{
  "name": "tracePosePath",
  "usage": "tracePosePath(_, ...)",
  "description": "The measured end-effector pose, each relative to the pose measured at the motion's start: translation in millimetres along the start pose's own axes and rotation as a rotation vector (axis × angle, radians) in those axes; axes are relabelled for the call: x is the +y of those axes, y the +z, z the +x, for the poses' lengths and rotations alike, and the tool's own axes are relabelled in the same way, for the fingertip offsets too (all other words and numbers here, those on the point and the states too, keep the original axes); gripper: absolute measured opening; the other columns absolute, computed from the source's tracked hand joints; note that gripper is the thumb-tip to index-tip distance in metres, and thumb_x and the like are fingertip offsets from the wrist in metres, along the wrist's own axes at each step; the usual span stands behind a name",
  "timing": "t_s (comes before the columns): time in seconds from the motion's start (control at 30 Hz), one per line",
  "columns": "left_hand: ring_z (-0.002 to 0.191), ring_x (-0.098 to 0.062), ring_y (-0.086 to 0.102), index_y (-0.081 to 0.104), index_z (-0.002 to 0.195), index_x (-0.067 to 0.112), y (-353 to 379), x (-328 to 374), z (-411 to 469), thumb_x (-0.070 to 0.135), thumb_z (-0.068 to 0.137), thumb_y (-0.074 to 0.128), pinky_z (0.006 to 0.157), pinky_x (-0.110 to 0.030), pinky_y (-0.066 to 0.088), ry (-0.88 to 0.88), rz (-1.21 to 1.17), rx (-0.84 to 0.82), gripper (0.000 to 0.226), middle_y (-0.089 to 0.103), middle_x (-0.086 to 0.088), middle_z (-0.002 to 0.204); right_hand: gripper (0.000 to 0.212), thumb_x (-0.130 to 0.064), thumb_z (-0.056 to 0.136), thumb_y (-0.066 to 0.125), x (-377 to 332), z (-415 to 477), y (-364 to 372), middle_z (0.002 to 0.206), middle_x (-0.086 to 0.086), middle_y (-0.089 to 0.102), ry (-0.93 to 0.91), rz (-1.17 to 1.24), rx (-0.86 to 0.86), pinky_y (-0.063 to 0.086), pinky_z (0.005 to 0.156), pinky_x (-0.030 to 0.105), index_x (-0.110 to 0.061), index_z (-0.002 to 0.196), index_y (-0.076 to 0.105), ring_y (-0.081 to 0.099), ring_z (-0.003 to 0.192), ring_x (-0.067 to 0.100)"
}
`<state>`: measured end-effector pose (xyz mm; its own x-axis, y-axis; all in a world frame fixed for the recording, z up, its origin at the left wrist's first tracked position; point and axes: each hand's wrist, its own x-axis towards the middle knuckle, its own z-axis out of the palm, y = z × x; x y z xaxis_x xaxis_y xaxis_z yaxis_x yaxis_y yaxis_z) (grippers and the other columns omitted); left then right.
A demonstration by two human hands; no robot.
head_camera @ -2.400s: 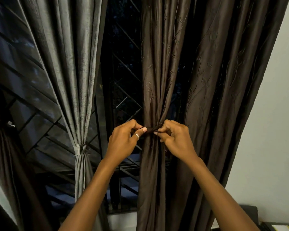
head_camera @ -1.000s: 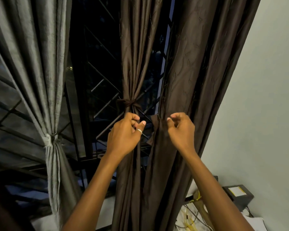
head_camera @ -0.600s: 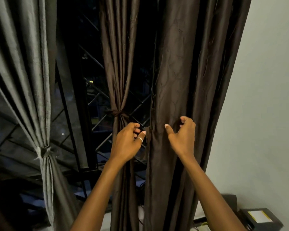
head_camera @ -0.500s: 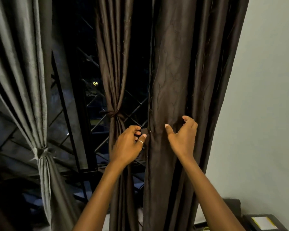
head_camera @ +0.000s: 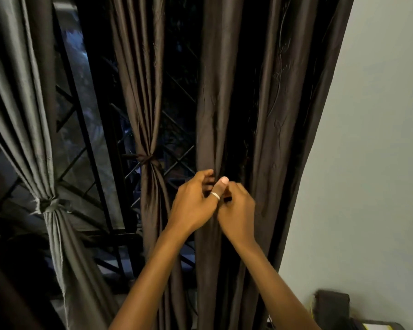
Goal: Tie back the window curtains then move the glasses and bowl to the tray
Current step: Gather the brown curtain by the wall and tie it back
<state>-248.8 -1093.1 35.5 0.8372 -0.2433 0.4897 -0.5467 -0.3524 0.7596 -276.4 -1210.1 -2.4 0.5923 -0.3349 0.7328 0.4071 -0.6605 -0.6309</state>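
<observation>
gripping brown curtain [head_camera: 267, 120]: left hand [head_camera: 193, 206], right hand [head_camera: 236, 210].

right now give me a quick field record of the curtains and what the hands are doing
grey curtain: far left, gathered, tied with a grey tie
narrow brown curtain: middle, cinched by a dark tie
wide brown curtain: beside the wall, hangs loose, no tie seen around it
left hand: pinching a front fold of the wide brown curtain, ring on thumb
right hand: fingers curled at the same fold, touching the left hand
glasses, bowl, tray: not in view
</observation>
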Motion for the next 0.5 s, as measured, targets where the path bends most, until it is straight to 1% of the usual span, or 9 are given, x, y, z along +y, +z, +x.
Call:
tracePosePath(0.07, 0.109, -0.003, 0.065, 0.051, 0.141, 0.026, 1.9, 3.7, 5.3, 0.079, 0.080, 0.051, 0.092, -0.032, 0.058, -0.039, 0.068, 0.025, 0.081, 0.068, 0.013, 0.123, 0.016, -0.006, 0.092, 0.062, -2.3, -4.0, 7.1, 0.093, -0.004, 0.066, -0.056, 0.020, -0.059, 0.050, 0.068, 0.014, -0.011, 0.104, 0.071, 0.065, 0.082, 0.004)
tracePosePath(0.13, 0.103, -0.004, 0.067, 0.055, 0.139, 0.024, 1.6, 4.7, 12.1, 0.074, 0.083, 0.055, 0.088, -0.035, 0.059, -0.063, 0.148, 0.106, 0.075, 0.070, 0.014, 0.115, 0.022, -0.003, 0.092, 0.062, -5.5, -6.2, 13.9, 0.098, -0.002, 0.066, -0.064, 0.043, -0.124, 0.055, 0.071, 0.024, -0.009, 0.111, 0.070, 0.066, 0.086, 0.007)
tracePosePath(0.17, 0.098, -0.004, 0.068, 0.057, 0.136, 0.024, 0.7, 5.2, 15.9, 0.073, 0.084, 0.056, 0.086, -0.036, 0.059, -0.073, 0.183, 0.154, 0.071, 0.071, 0.015, 0.109, 0.020, -0.004, 0.092, 0.062, -6.4, -6.9, 15.8, 0.097, -0.004, 0.063, -0.040, 0.040, -0.113, 0.056, 0.069, 0.028, -0.011, 0.110, 0.069, 0.064, 0.085, 0.007)
tracePosePath(0.23, 0.091, -0.003, 0.068, 0.060, 0.129, 0.026, -0.5, 6.7, 22.2, 0.074, 0.083, 0.056, 0.081, -0.037, 0.059, -0.097, 0.240, 0.229, 0.067, 0.070, 0.017, 0.101, 0.016, -0.011, 0.092, 0.065, -5.7, -5.3, 15.3, 0.102, -0.008, 0.057, 0.043, -0.010, 0.031, 0.055, 0.069, 0.033, -0.018, 0.106, 0.064, 0.060, 0.087, 0.006)
tracePosePath(0.3, 0.093, -0.006, 0.067, 0.057, 0.124, 0.028, -0.3, 9.3, 24.7, 0.077, 0.081, 0.054, 0.079, -0.039, 0.058, -0.113, 0.273, 0.282, 0.066, 0.067, 0.017, 0.104, 0.029, -0.021, 0.091, 0.070, -2.8, 2.0, 9.4, 0.115, -0.009, 0.053, 0.124, -0.050, 0.154, 0.056, 0.076, 0.030, -0.022, 0.117, 0.057, 0.057, 0.099, 0.003)
tracePosePath(0.33, 0.096, -0.009, 0.067, 0.054, 0.125, 0.028, 0.5, 10.6, 24.5, 0.079, 0.079, 0.054, 0.080, -0.040, 0.058, -0.119, 0.281, 0.301, 0.068, 0.065, 0.016, 0.110, 0.039, -0.027, 0.090, 0.072, -1.4, 7.1, 6.5, 0.122, -0.009, 0.051, 0.155, -0.053, 0.145, 0.055, 0.080, 0.027, -0.023, 0.124, 0.053, 0.056, 0.106, 0.004)
tracePosePath(0.4, 0.105, -0.016, 0.064, 0.048, 0.127, 0.026, 2.3, 12.2, 23.5, 0.080, 0.076, 0.057, 0.079, -0.040, 0.056, -0.134, 0.296, 0.332, 0.075, 0.059, 0.010, 0.121, 0.054, -0.035, 0.089, 0.073, -2.1, 16.6, 4.2, 0.132, -0.007, 0.049, 0.209, -0.039, 0.043, 0.054, 0.086, 0.026, -0.023, 0.134, 0.046, 0.055, 0.116, 0.005)
tracePosePath(0.43, 0.109, -0.019, 0.063, 0.046, 0.128, 0.024, 2.7, 12.5, 23.8, 0.080, 0.076, 0.059, 0.078, -0.040, 0.055, -0.134, 0.304, 0.348, 0.077, 0.056, 0.006, 0.125, 0.056, -0.037, 0.089, 0.072, -3.2, 19.5, 5.1, 0.135, -0.007, 0.050, 0.218, -0.037, 0.002, 0.054, 0.088, 0.027, -0.022, 0.136, 0.046, 0.055, 0.118, 0.005)
tracePosePath(0.5, 0.111, -0.023, 0.060, 0.045, 0.125, 0.022, 3.0, 13.4, 26.2, 0.077, 0.076, 0.062, 0.077, -0.042, 0.054, -0.115, 0.323, 0.357, 0.076, 0.053, 0.003, 0.124, 0.053, -0.038, 0.091, 0.070, -5.3, 20.6, 8.8, 0.132, -0.008, 0.055, 0.208, -0.052, -0.009, 0.054, 0.087, 0.027, -0.021, 0.135, 0.048, 0.057, 0.115, 0.003)
